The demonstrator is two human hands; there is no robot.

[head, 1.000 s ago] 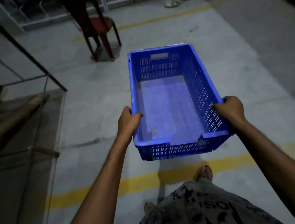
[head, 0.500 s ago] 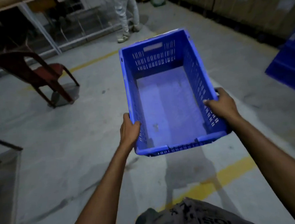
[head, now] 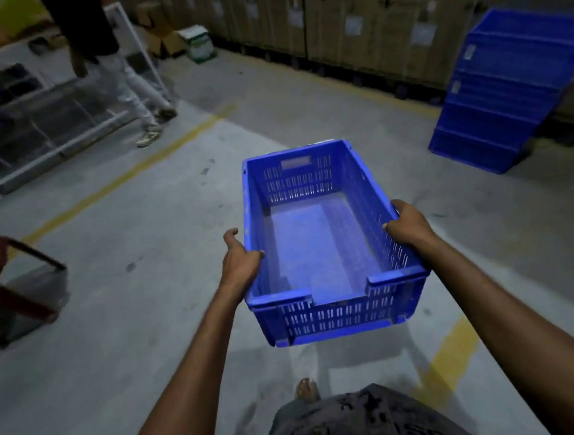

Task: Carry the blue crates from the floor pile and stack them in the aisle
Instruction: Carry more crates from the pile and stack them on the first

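A: Head view: we are carrying the empty blue slatted plastic crate (head: pixel 329 245) in the air over the grey concrete floor (head: pixel 145 262), left hand (head: pixel 239 262) and right hand (head: pixel 408 225) each clamping a long rim.

B: Thumb-only grips are risking slips; the red plastic chair (head: pixel 6 284) is crowding our left, while floor toward the stacked blue crates (head: pixel 505 90) is staying open.

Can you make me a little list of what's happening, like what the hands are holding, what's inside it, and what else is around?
holding: blue crate, carried above the floor
left hand: grips the crate's left rim
right hand: grips the crate's right rim
inside the crate: nothing that I can see
ahead on the right: stack of blue crates, leaning
on the left: red chair
far left: another person standing
back wall: row of cardboard boxes
floor: grey concrete with yellow lines
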